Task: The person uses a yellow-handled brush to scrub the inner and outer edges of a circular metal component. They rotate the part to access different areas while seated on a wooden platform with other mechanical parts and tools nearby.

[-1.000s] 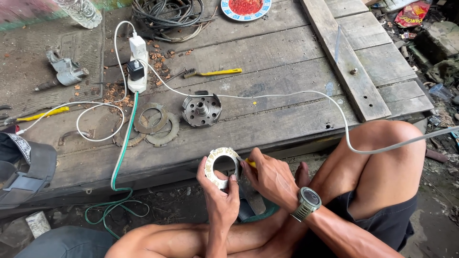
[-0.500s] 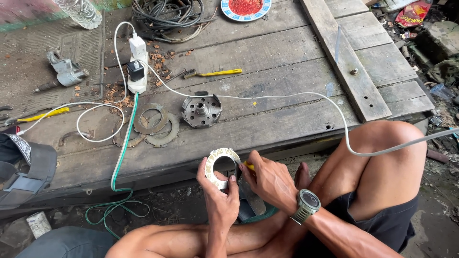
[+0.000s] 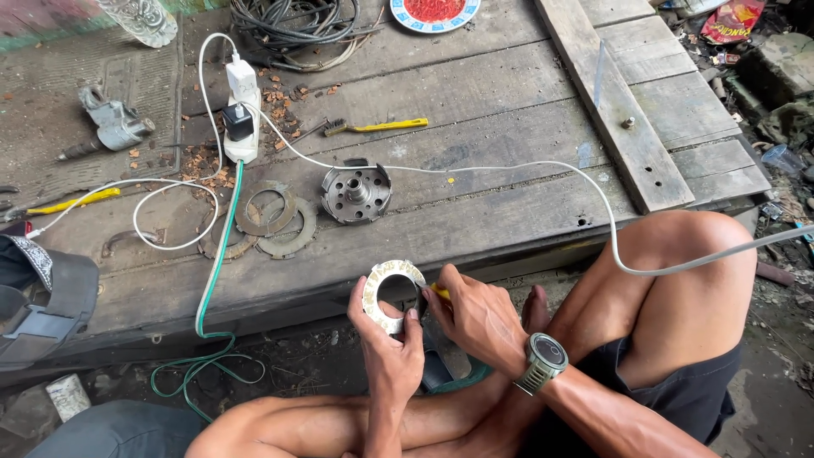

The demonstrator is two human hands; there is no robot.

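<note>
The left hand (image 3: 392, 346) grips the flat metal ring (image 3: 393, 294) upright above its fingers, while the right hand (image 3: 476, 315), just beside it, pinches a yellow-handled tool (image 3: 437, 292) against the ring's inner edge.

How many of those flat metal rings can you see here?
4: one ring in the left hand, and three rings lying overlapped on the planks at and. Others may be hidden underneath.
</note>
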